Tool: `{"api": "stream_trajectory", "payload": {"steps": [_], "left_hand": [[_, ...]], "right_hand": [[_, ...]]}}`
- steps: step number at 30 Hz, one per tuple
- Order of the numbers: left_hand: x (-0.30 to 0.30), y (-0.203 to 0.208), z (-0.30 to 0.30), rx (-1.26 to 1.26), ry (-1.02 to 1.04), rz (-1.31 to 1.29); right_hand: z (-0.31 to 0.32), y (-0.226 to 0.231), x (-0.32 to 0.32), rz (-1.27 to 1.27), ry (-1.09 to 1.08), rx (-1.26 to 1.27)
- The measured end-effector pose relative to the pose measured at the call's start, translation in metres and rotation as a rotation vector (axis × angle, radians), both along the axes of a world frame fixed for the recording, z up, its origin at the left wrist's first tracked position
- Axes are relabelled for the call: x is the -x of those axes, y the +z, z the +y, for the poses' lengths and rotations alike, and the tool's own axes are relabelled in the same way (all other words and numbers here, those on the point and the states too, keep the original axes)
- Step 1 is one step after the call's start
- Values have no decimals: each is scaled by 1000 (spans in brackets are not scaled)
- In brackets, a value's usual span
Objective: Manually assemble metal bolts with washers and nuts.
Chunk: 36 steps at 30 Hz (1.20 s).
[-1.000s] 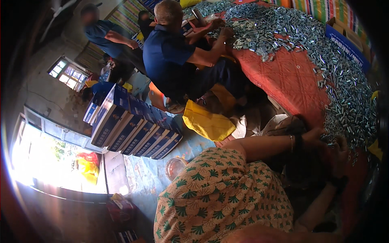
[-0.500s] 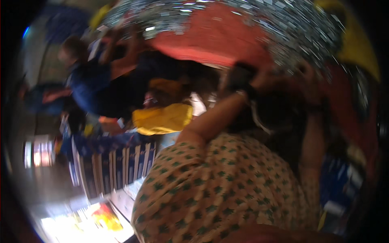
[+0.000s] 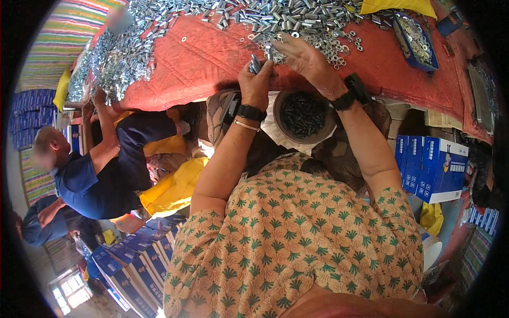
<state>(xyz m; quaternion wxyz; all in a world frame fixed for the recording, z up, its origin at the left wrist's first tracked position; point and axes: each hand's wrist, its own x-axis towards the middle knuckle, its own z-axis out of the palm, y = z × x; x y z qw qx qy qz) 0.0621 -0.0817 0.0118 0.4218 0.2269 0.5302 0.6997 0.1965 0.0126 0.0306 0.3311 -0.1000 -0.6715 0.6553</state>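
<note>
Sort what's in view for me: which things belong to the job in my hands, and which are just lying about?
Likely in use:
- metal cylinders in the left hand
- loose cylinders and rings near the right hand
- perhaps the bowl of black pieces

Probably just lying about:
- blue-and-white boxes at right
- yellow sheet at left

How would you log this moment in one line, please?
left hand: holding metal cylinders | right hand: open, near metal rings | red cover: beneath metal rings | bowl: holding dark parts
</note>
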Motion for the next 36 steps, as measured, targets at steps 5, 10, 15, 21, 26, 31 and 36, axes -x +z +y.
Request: {"api": "stream_trajectory", "payload": {"steps": [5,10,15,21,26,31,36], "left_hand": [[-2,2,-1,13,22,31],[-5,-4,-2,27,32,27],[5,-5,-16,75,-43,124],[-5,2,-29,165,-292,189],[-7,14,-25,187,-400,128],[10,11,-25,216,-477,14],[21,7,-12,207,-386,-212]], "right_hand": [[12,1,-8,-31,-130,124],[-5,-2,5,3,-146,-121],[13,2,-18,-136,-452,-18],[57,-10,-9,-340,-811,-731],[97,-29,19,-396,-781,-1242],[96,-31,20,-575,-787,-1333],[87,-24,18,-448,-622,-908]]}}
